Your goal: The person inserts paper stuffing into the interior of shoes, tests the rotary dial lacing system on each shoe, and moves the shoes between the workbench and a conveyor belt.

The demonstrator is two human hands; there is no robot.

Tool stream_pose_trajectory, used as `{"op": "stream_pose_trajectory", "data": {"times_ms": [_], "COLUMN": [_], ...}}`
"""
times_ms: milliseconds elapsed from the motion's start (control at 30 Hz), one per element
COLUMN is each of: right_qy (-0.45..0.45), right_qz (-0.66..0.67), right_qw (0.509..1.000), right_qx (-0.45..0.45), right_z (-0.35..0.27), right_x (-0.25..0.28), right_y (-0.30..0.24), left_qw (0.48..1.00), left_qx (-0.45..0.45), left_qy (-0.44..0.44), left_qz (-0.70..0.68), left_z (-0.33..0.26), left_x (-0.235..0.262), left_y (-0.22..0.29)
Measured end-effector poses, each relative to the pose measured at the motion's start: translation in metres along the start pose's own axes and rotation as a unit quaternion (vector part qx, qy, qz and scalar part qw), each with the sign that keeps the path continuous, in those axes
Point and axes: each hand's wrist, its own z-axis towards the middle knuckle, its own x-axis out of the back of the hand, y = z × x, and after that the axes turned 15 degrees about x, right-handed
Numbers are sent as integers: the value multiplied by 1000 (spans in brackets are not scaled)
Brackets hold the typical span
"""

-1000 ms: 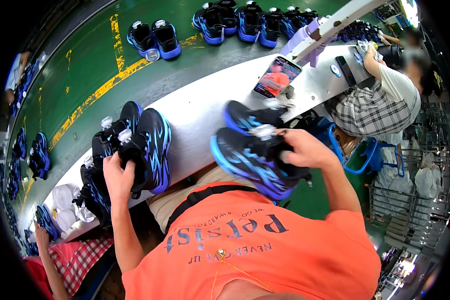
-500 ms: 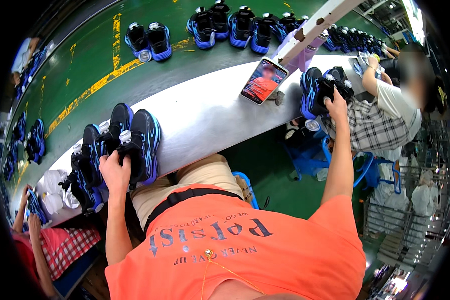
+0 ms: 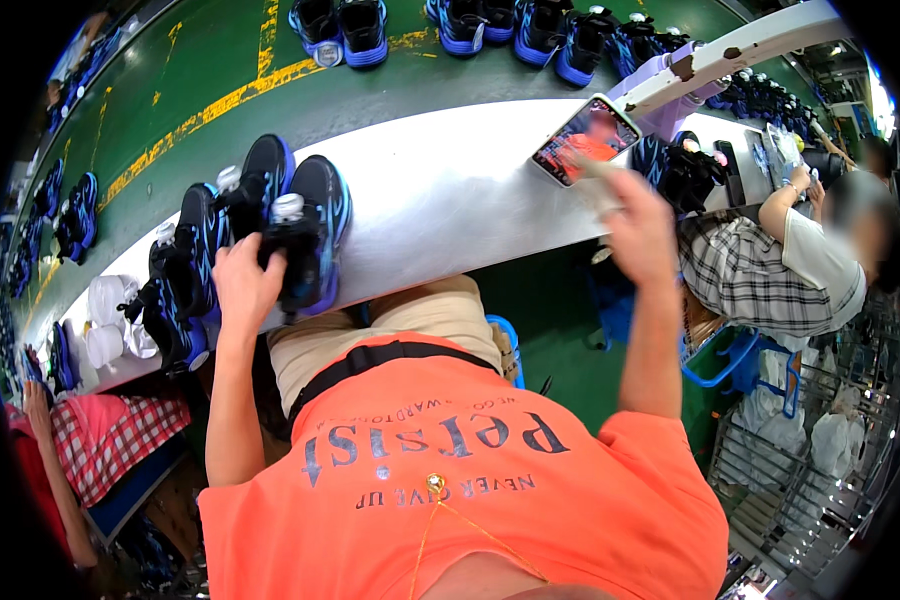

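- Pinching the heel end of the near shoe [image 3: 332, 200], the left hand [image 3: 248, 275] has thumb and fingers close together; that shoe is left of centre in the frame, on the counter [image 3: 440, 200].
- Its heel sits by the counter's near edge, so a careless tug could tip it off toward the trousers [image 3: 390, 320].
- The other shoes [image 3: 200, 225] stand crowded at its left; a sideways shove might topple or scuff one.
- The right hand [image 3: 638, 230], right of centre, is blurred; whether its fingers grip anything, I cannot tell.
- Near those fingers the phone [image 3: 580, 135] sits at a slant; a brush could knock it askew.
- The far pair [image 3: 680, 175], further right, could be bumped by a wide swing of that arm.
- On the shoes I can read no label; marks on the phone's screen are too small.
- The orange shirt [image 3: 450, 430], lower centre, bears big dark lettering and smaller lines, legible though upside down.
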Motion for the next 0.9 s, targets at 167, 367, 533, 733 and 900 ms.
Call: {"op": "stream_pose_trajectory", "data": {"times_ms": [167,367,533,733,900], "right_qy": [-102,-171,-289,-347,-303], "right_qz": [177,305,195,227,106], "right_qw": [969,917,914,889,914], "right_qx": [135,192,207,196,247], "right_z": [52,77,65,64,66], "right_x": [-139,-244,-193,-150,-165], "right_y": [-33,-43,-26,-8,-20], "left_qw": [985,965,950,948,934], "left_qx": [-80,12,-17,-70,28], "left_qy": [87,30,-48,-101,-92], "left_qz": [-124,-261,-308,-294,-345], "left_z": [-33,-82,-43,-17,-22], "left_x": [25,1,-26,-35,-39], "left_y": [4,41,33,47,59]}}
